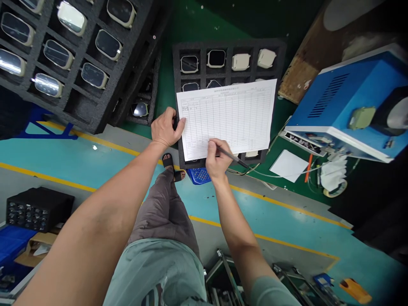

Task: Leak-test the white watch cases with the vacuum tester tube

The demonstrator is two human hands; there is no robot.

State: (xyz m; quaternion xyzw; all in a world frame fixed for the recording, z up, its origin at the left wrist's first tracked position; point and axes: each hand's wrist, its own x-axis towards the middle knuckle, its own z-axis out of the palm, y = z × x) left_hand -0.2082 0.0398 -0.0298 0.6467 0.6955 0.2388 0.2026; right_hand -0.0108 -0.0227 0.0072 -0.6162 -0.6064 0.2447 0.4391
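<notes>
A printed form [228, 121], a white sheet with a ruled table, lies across a black foam tray [229, 44] on the green bench. My left hand [165, 127] is at the sheet's left edge, its thumb on the paper and its curled fingers at the tray's side. In my right hand [218, 159] is a dark pen [234, 158], its tip near the lower part of the form. White-framed square watch-like devices [216, 58] sit in the tray's compartments; the sheet covers most of the lower rows.
Stacked foam trays [89, 112] with more devices stand at the upper left. A blue machine [347, 102] is on the right, with a blank white paper [289, 165], an orange stick [308, 168] and a tape roll [335, 188] by it. A blue stool [199, 175] is under the bench edge.
</notes>
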